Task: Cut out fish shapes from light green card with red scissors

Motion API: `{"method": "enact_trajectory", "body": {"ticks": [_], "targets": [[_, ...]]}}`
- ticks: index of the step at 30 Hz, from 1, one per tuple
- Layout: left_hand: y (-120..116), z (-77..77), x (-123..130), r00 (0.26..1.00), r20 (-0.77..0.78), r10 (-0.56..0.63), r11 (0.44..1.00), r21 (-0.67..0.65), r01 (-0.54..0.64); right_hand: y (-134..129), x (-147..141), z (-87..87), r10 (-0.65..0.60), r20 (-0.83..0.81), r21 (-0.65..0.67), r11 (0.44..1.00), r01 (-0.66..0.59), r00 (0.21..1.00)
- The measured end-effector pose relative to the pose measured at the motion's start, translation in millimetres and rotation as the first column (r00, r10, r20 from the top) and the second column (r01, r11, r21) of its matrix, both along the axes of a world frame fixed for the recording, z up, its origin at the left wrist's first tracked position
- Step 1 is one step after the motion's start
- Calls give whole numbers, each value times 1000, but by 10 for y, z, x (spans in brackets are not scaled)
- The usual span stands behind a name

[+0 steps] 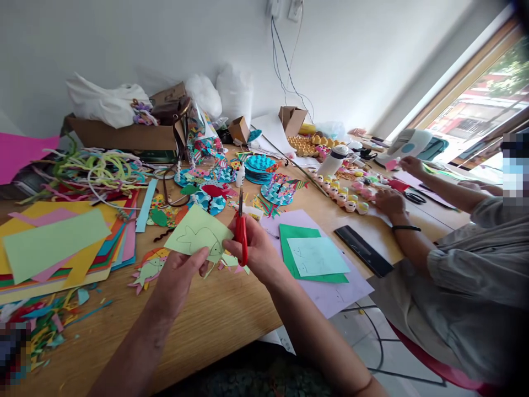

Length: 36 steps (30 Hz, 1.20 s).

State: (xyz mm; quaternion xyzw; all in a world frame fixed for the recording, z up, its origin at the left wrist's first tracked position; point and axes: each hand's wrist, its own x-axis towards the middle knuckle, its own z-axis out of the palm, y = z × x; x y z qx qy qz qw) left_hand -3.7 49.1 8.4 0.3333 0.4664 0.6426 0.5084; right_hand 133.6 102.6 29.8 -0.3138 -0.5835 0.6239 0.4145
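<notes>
A piece of light green paper (197, 234) with a fish drawn in dark line is held up above the table. My left hand (184, 273) pinches its lower edge between thumb and fingers. My right hand (254, 248) grips red-handled scissors (242, 231), blades pointing up and away, and its fingertips also touch the paper's right edge. Below the paper lie small paper scraps (231, 262). Left of it rest cut-out paper fish (149, 270). To the right, a pale blue sheet (317, 257) with pencil drawings lies on green paper (289, 237).
Stacked coloured paper (119, 251) and shredded scraps (45, 325) lie left. Pipe cleaners (99, 173), decorated paper fish (209, 193) and a glue bottle (240, 175) stand behind. A black ruler-like strip (363, 251) lies right, near a co-worker's arms (400, 231) and egg-carton pieces (343, 196).
</notes>
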Motion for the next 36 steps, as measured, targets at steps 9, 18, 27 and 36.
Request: {"method": "enact_trajectory", "body": {"ticks": [9, 18, 27, 36], "targets": [[45, 85, -2, 949, 89, 304, 949, 63, -310, -297, -49, -123, -43, 257, 84, 996, 22, 966], [57, 107, 89, 944, 139, 300, 951, 40, -308, -447, -41, -279, 24, 372, 97, 993, -65, 928], [47, 103, 115, 944, 114, 308, 950, 22, -313, -435, -91, -270, 67, 304, 40, 996, -83, 950], [75, 76, 140, 933, 117, 341, 939, 0, -343, -431, -92, -314, 91, 252, -34, 996, -85, 963]]}}
